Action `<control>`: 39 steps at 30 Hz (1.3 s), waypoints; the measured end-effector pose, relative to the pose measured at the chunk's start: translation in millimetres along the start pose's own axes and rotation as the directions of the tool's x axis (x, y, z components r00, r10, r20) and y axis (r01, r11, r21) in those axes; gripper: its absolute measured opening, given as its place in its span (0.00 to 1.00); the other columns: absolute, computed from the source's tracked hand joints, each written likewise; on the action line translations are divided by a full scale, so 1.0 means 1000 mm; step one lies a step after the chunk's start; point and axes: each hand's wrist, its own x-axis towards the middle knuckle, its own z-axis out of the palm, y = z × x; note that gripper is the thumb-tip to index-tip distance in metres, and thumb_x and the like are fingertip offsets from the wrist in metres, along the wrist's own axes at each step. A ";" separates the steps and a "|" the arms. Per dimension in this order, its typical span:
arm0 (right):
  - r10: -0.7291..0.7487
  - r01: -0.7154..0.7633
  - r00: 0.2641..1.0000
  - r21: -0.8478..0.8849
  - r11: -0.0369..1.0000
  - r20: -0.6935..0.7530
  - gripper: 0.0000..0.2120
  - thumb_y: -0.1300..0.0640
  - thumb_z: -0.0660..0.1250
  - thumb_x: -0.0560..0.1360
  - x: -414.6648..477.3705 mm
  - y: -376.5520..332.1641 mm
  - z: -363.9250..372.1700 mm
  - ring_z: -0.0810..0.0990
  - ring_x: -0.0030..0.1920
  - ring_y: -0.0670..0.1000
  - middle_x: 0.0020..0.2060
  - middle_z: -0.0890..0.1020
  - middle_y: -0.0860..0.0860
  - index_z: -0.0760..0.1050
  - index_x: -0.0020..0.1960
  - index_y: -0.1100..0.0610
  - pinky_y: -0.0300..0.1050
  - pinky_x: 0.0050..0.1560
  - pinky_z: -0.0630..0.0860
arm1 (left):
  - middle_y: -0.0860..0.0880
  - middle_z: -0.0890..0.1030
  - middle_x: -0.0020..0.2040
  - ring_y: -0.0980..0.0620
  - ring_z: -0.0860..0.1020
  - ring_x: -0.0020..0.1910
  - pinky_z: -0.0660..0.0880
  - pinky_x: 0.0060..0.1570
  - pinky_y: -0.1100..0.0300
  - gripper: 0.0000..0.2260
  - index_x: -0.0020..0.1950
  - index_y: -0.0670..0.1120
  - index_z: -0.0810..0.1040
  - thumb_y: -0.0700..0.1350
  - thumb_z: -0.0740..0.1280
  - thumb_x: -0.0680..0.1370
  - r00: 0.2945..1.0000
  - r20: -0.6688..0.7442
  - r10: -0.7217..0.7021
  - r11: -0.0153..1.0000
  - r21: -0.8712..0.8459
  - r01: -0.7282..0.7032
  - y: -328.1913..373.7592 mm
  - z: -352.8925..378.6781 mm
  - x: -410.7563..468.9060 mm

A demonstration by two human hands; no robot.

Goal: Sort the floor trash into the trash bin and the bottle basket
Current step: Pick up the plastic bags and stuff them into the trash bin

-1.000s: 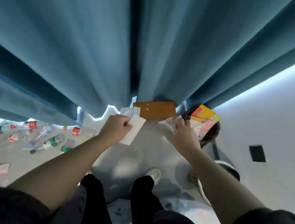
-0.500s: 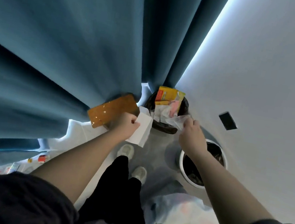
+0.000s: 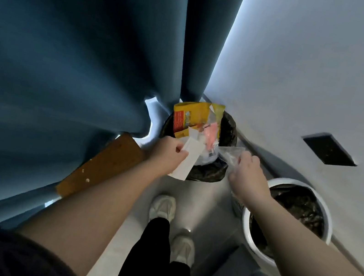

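Closed in on the trash bin (image 3: pixel 231 131) within the last second, left hand (image 3: pixel 167 153) pinching a white paper slip (image 3: pixel 188 160), right hand (image 3: pixel 248 176) gripping a clear wrapper (image 3: pixel 230 152) over its near rim, probably ready to drop both in.

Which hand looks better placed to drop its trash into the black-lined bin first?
Probably the right hand: its clear plastic wrapper lies over the open black-lined bin. The left hand holds a white paper slip that hangs down to the near rim.
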 end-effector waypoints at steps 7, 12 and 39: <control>0.095 -0.093 0.995 0.088 0.992 -0.023 0.11 0.58 0.62 0.76 0.093 -0.012 0.068 0.71 0.56 0.61 0.57 0.68 0.58 0.63 0.55 0.58 0.50 0.46 0.67 | 0.36 0.79 0.39 0.44 0.76 0.36 0.70 0.32 0.58 0.11 0.39 0.34 0.76 0.42 0.65 0.75 1.000 0.006 0.018 0.999 0.040 -0.018 -0.036 0.030 0.099; 0.156 -0.152 0.987 0.103 0.983 -0.034 0.28 0.53 0.67 0.72 0.130 -0.006 0.118 0.67 0.61 0.59 0.60 0.67 0.56 0.59 0.68 0.56 0.51 0.50 0.68 | 0.43 0.80 0.49 0.42 0.78 0.48 0.77 0.46 0.49 0.09 0.53 0.43 0.76 0.45 0.67 0.76 0.996 -0.079 0.037 0.989 0.144 -0.025 -0.059 0.061 0.131; -0.111 0.298 0.893 -0.389 0.872 0.435 0.30 0.38 0.47 0.80 0.148 0.020 0.156 0.38 0.77 0.57 0.78 0.40 0.53 0.43 0.78 0.46 0.62 0.73 0.39 | 0.43 0.37 0.78 0.41 0.35 0.75 0.34 0.68 0.35 0.39 0.77 0.43 0.38 0.65 0.50 0.78 0.953 0.217 0.212 0.053 0.971 -0.233 -0.082 0.105 0.156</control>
